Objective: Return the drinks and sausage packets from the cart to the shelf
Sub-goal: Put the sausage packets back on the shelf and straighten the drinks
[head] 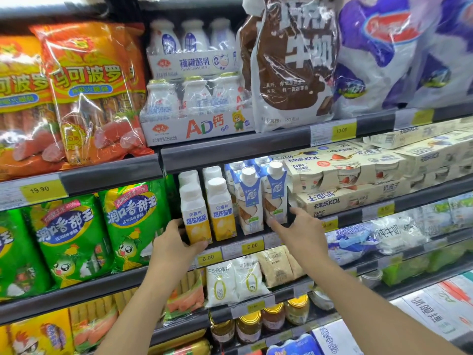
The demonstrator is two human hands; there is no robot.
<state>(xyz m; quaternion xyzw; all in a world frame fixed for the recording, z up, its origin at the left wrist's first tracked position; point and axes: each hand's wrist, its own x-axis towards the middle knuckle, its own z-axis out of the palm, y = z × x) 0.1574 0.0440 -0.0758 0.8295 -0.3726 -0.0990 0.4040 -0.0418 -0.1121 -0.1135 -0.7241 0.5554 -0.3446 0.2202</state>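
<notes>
My left hand (176, 248) grips the base of a yellow-and-white yogurt drink bottle (195, 215) standing at the front of the middle shelf (230, 248). A matching bottle (222, 210) stands beside it. My right hand (298, 231) holds the lower part of a blue-and-white drink carton (276, 194) on the same shelf, with its thumb behind the carton. Another such carton (249, 202) stands just to its left. Orange sausage packets (94, 90) fill the upper left shelf, green sausage packets (128, 224) the shelf below. The cart is out of view.
Multipacks of white bottles (197, 108) and a brown milk bag (294, 62) sit on the upper shelf. Cream yogurt boxes (343, 183) are stacked right of the cartons. Pouches (235, 280), jars (249, 326) and more packets fill the lower shelves.
</notes>
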